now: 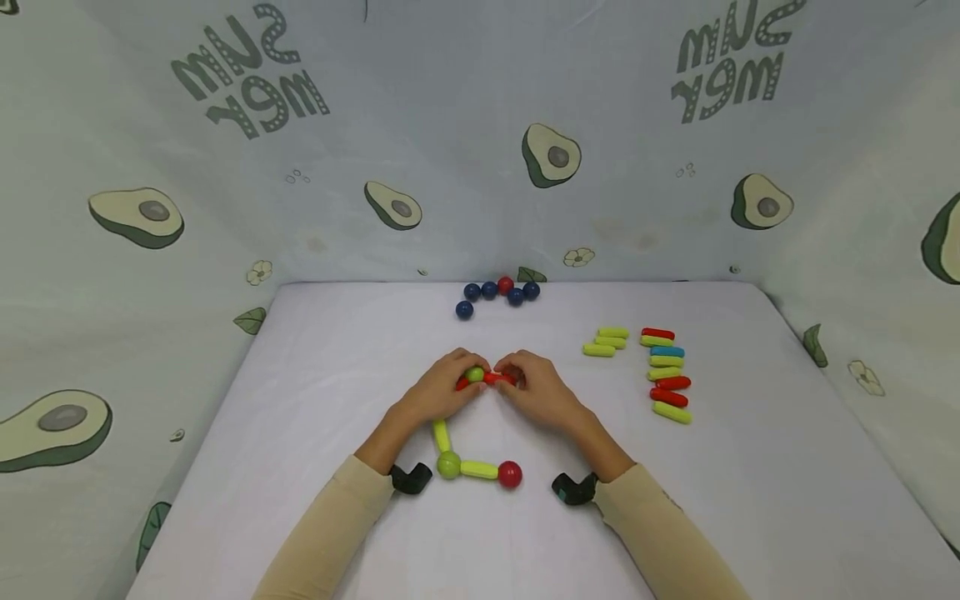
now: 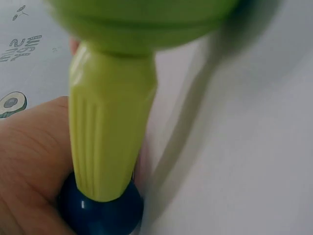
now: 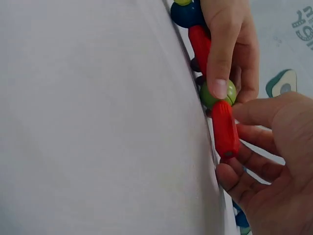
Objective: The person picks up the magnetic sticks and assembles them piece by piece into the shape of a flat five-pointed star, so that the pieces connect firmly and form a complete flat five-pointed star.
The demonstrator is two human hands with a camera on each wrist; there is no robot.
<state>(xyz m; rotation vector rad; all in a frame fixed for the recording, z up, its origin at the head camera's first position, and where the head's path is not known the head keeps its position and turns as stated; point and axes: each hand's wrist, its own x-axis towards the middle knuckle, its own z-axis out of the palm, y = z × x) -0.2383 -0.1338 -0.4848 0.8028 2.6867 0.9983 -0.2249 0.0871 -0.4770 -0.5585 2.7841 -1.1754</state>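
Observation:
In the head view my left hand [image 1: 444, 388] pinches a green ball [image 1: 475, 374], with the thumb across it in the right wrist view. One red rod [image 3: 198, 43] runs from that ball to a blue ball [image 3: 185, 14]. At the ball's other side is a second red rod [image 3: 225, 129], held by the fingers of my right hand [image 1: 543, 392]. From the blue ball [image 2: 105, 213] a yellow-green rod [image 2: 110, 122] leads to a larger-looking green ball [image 1: 449, 465]. Another yellow-green rod [image 1: 479, 470] joins it to a red ball [image 1: 510, 475].
Several blue balls [image 1: 464, 310] and one red ball [image 1: 506, 285] lie at the table's back edge. On the right are a group of yellow-green rods [image 1: 599, 350] and a column of mixed rods [image 1: 669, 397]. A printed cloth [image 1: 465, 125] hangs behind the white table [image 1: 750, 500].

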